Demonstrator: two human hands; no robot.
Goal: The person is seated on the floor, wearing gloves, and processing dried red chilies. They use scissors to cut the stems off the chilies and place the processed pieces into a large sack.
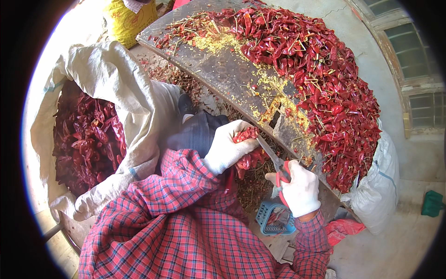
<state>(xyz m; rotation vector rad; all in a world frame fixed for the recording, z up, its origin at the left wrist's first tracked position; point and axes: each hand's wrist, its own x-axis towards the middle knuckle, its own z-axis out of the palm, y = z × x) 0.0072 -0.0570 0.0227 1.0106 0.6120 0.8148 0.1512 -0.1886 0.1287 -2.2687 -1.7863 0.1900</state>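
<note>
My left hand [228,146], in a white knit glove, grips a bunch of dried red chili peppers [248,158] in front of my lap. In my gloved right hand [300,188] is a pair of scissors [273,153] with red handles, and its blades reach up to the top of the bunch. Whether the blades are parted I cannot tell. A large heap of dried red chilies with stems [327,90] covers the far side of a dark tabletop [223,69]. Yellow seeds [275,90] lie scattered over the bare part and around a hole near its edge.
An open white woven sack [139,101] of dried chilies stands at my left. Cut stems and scraps litter the floor below. A blue plastic basket [277,232] sits beneath my right hand. A white bag [379,195] adjoins the table's right end; a yellow sack [130,26] stands at upper left.
</note>
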